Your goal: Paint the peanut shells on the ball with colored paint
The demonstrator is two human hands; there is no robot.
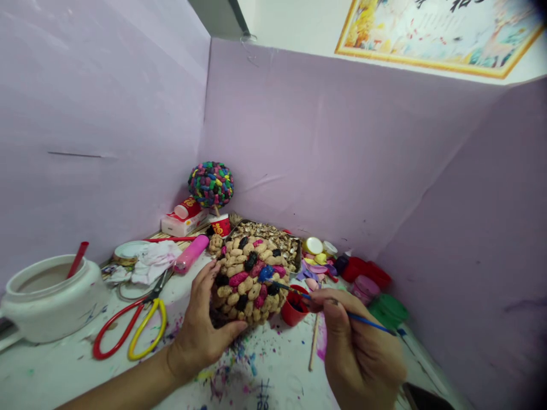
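A ball covered in peanuts (248,299) sits at the middle of the table, most of its shells bare and some painted pink, black or blue. My left hand (205,330) grips its left side, thumb at the lower front and fingers partly hidden behind it. In my right hand (359,341) a thin blue paintbrush (367,322) is pinched, its tip touching a wet blue peanut (265,273) on the ball's front. Just right of the ball stands a red cup (294,307) with dark contents.
Red-and-yellow-handled scissors (147,319) and a white pot (55,302) lie to the left. Behind are a finished-looking colourful ball (211,184) on a stick, a tray of shells (294,245) and a pink roll (192,254). A wooden stick (314,344) and green container (388,310) are right.
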